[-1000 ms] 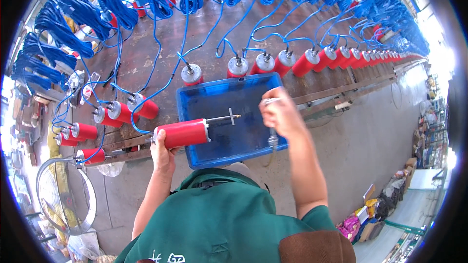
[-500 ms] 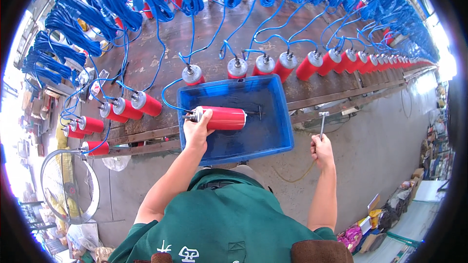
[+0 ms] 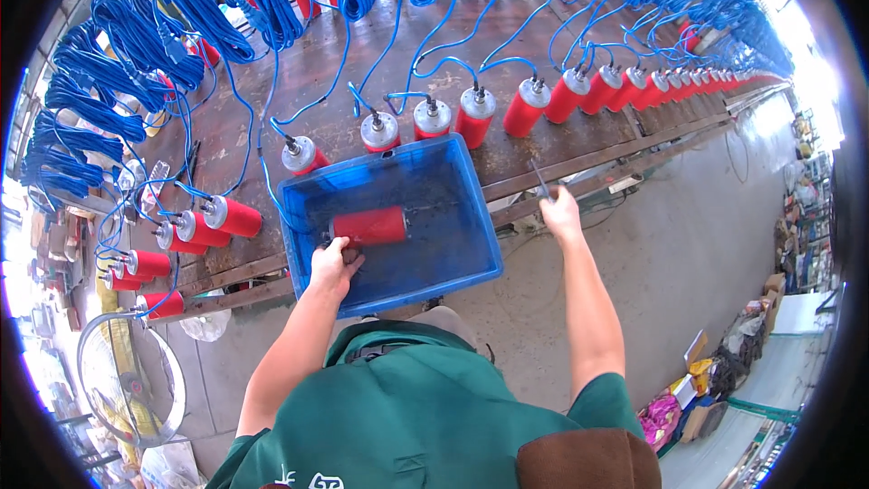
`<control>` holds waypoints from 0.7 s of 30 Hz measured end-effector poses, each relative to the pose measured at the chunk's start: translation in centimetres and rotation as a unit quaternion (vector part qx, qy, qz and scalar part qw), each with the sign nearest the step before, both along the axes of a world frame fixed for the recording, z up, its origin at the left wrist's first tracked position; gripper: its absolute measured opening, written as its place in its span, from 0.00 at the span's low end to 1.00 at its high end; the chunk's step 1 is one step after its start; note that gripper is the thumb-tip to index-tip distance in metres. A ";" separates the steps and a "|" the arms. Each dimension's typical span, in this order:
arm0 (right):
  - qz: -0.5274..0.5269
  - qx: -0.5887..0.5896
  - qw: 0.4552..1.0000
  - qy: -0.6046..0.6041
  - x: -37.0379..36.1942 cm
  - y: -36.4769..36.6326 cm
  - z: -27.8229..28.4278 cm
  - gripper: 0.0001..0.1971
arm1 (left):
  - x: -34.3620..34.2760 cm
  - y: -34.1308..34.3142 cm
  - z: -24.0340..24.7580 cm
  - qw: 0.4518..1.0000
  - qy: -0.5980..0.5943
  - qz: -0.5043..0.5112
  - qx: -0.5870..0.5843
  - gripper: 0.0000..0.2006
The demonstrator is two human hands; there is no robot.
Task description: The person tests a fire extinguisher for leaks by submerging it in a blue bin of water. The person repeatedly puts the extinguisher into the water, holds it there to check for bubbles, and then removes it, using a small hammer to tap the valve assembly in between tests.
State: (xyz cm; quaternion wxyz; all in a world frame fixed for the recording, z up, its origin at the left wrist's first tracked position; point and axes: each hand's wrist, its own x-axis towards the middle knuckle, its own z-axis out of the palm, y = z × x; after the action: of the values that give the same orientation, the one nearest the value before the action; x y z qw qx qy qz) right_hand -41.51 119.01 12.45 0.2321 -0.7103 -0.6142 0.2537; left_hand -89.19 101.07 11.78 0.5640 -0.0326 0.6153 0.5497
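A blue plastic tub point(image 3: 485, 217) holds dark liquid at the table's front edge. In it lies a red cylinder point(image 3: 371, 226) with a blue cable point(image 3: 274, 190) at its left end, seemingly partly under the liquid. My left hand point(image 3: 335, 269) is closed at that end, its fingers at the lower side of the cylinder; the exact grip is partly hidden. Right of the tub, over the table's edge, my right hand point(image 3: 561, 213) is closed around a slim metal tool point(image 3: 540, 179). The tool points up and leftward, and its far end is blurred.
Red cylinders with metal caps point(image 3: 527, 107) line the table point(image 3: 434, 54), with more at the left point(image 3: 233, 216). Coiled blue cables point(image 3: 262, 0) hang along the far side. A round fan point(image 3: 131, 378) stands at lower left; bags and boxes point(image 3: 692, 398) lie at lower right.
My left hand has lowered the red cylinder into the tub. My right hand has moved up toward the table's edge and tilted the tool leftward. The whole view has shifted.
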 end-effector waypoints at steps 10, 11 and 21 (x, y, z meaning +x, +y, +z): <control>0.103 0.027 0.981 -0.161 -5.2 5.5 -2.1 0.26 | 2.5 -3.4 6.6 0.927 0.279 -0.244 0.065 0.32; 0.106 0.034 0.979 -0.170 -5.1 5.4 -3.2 0.25 | 2.5 -3.8 6.1 0.912 0.305 -0.262 0.078 0.32; 0.043 0.128 0.990 -0.033 -3.2 -1.0 -2.9 0.20 | 4.4 -3.8 8.1 0.722 0.542 -0.418 0.099 0.30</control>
State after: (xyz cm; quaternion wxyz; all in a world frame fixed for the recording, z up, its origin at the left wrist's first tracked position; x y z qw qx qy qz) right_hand -44.75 118.00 9.53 0.2902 -0.6557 -0.6786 0.1591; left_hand -84.83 97.29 19.89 0.3066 0.5873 0.7097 0.2396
